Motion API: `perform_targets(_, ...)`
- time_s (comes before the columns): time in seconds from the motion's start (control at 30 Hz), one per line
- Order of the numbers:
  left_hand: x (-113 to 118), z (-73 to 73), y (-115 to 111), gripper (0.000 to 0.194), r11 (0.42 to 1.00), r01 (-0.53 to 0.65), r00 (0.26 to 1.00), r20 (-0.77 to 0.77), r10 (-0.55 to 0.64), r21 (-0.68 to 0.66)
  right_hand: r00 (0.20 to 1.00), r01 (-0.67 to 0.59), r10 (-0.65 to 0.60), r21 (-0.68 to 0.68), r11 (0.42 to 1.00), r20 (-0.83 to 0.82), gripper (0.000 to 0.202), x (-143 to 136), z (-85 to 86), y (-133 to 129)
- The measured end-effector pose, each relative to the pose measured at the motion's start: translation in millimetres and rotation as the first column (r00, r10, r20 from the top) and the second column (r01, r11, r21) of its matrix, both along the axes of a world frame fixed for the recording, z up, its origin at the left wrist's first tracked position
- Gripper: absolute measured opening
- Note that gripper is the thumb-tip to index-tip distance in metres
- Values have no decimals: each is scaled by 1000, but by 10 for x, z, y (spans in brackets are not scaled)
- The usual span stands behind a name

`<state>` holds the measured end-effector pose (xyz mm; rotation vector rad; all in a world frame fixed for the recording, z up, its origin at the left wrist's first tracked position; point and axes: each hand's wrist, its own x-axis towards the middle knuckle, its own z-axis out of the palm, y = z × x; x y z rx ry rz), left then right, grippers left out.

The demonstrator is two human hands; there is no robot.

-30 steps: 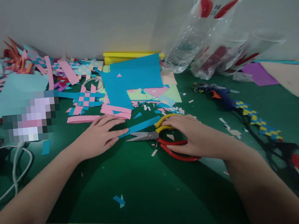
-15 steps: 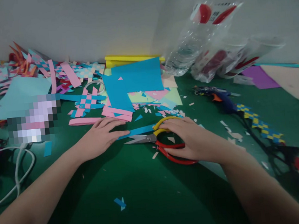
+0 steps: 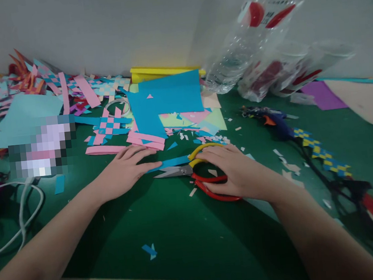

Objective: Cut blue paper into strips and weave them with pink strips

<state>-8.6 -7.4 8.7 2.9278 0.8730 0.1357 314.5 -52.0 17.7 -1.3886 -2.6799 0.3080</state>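
My left hand lies low over the green table, its thumb on the left end of a blue paper strip; how the fingers meet the strip underneath is partly hidden. My right hand grips scissors with one yellow and one red handle. Their blades point left toward my left hand, slightly apart, just in front of the strip. The strip's right end meets the yellow handle. Beyond my left fingers lie folded pink paper strips and a pink and blue woven paper piece.
Behind is a blue sheet among paper scraps. A blurred phone-like object with a white cable lies left. Clear plastic bottles lean at the back right, near a dark glue gun and a yellow-blue woven strip.
The scissors and my right hand have shifted slightly left, and the blades have closed a little. My left hand stays at the blue strip's left end.
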Motion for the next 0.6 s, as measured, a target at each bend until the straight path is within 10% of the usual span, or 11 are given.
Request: perform_targets(0.6, 41, 7, -24, 51, 1000, -14, 1000, 26, 15, -1, 1000, -4, 3, -39, 999, -8, 39, -70, 88, -47)
